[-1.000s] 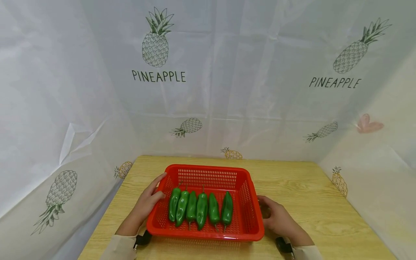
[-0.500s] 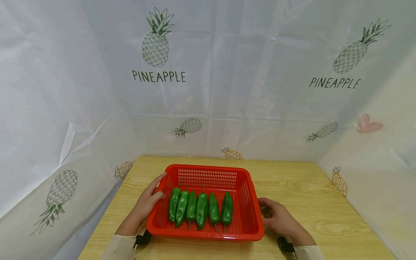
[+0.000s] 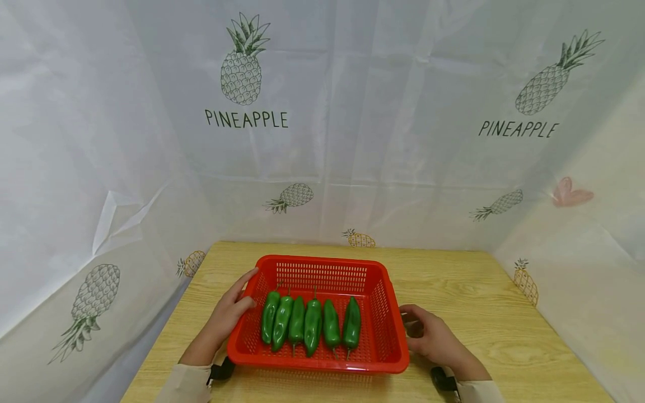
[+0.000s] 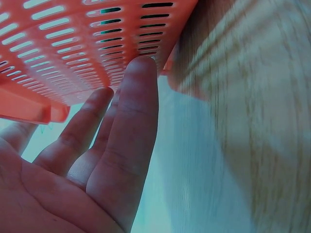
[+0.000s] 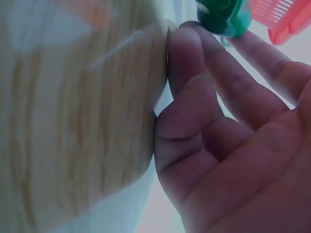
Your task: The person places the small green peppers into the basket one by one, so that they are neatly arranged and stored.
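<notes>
In the head view a red plastic basket (image 3: 322, 366) with slotted walls stands on the table, and several shiny green peppers (image 3: 312, 327) lie side by side in it. My left hand (image 3: 227, 313) holds the basket's left side, thumb over the rim; its long fingers (image 4: 131, 116) lie along the outer wall in the left wrist view. My right hand (image 3: 435, 338) is beside the basket's right wall, its lower fingers bent against the table. A glossy green object (image 5: 223, 17) shows at its fingertips in the right wrist view; I cannot tell whether they hold it.
The light wood-grain table (image 3: 478, 313) extends right of the basket and behind it. A white curtain (image 3: 383, 140) printed with pineapples encloses the back and sides. Dark wrist devices sit under both sleeves' cuffs, near the basket's front corners.
My right hand has shifted very slightly, its wrist edging right. The left hand, the basket and the peppers stay in place.
</notes>
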A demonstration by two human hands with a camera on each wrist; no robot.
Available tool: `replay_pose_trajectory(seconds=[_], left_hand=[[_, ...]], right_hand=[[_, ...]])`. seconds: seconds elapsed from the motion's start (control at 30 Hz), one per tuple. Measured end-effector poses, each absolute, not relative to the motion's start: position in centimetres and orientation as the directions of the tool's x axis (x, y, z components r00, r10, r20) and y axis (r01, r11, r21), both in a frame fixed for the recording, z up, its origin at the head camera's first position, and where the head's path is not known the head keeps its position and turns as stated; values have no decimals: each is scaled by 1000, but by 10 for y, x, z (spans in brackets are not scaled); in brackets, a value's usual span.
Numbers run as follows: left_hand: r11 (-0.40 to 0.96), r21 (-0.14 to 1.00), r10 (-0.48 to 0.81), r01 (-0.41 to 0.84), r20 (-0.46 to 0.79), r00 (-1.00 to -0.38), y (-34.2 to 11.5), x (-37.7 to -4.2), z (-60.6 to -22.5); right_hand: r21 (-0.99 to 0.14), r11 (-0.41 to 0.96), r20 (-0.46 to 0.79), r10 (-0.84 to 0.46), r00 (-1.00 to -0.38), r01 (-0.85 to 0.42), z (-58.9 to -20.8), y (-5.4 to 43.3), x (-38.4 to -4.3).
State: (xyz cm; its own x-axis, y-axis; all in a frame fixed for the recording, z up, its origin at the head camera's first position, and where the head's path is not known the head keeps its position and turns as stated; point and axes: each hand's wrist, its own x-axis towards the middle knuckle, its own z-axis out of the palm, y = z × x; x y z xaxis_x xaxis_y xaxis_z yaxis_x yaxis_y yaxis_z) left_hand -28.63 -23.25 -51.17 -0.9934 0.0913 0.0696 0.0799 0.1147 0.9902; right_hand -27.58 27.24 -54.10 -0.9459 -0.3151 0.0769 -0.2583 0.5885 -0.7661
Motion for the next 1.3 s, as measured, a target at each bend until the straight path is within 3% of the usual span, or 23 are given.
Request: replay_pose_trajectory(seconds=[0.53, 0.9, 1.3], left_hand=[[110, 991, 92, 76, 66, -994, -232, -286, -511], [118, 990, 85, 77, 67, -994, -232, -286, -512], [122, 990, 83, 78, 68, -994, -232, -287, -513]], right_hand=[[-855, 490, 41, -260, -965, -169, -539, 275, -274], [-828, 520, 42, -315, -948, -210, -537, 276, -274], [-835, 508, 78, -273, -959, -212, -536, 277, -272]])
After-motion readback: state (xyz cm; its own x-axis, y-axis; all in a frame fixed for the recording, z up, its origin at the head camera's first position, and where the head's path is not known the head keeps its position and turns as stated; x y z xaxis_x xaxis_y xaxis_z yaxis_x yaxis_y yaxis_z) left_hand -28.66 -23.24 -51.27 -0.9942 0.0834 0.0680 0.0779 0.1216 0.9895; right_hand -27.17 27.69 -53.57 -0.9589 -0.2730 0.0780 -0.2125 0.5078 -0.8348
